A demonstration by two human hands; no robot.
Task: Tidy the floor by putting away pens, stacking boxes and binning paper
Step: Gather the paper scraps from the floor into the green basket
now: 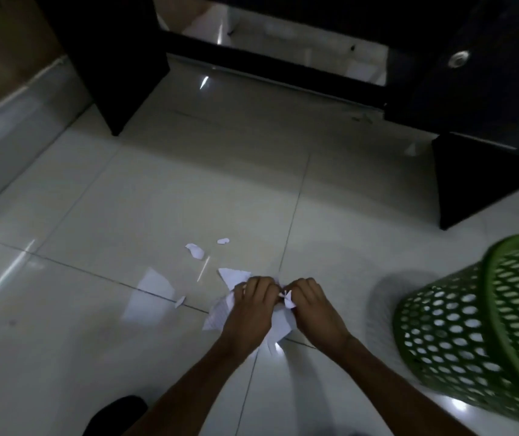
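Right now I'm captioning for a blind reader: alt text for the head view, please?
A person's left hand and right hand grip a bunch of torn white paper on a pale tiled floor. Smaller scraps lie just beyond, a green mesh basket sits to the right, and dark furniture stands behind.

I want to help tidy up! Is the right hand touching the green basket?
Apart. The head view shows bare floor between the right hand, pinching paper, and the green basket.
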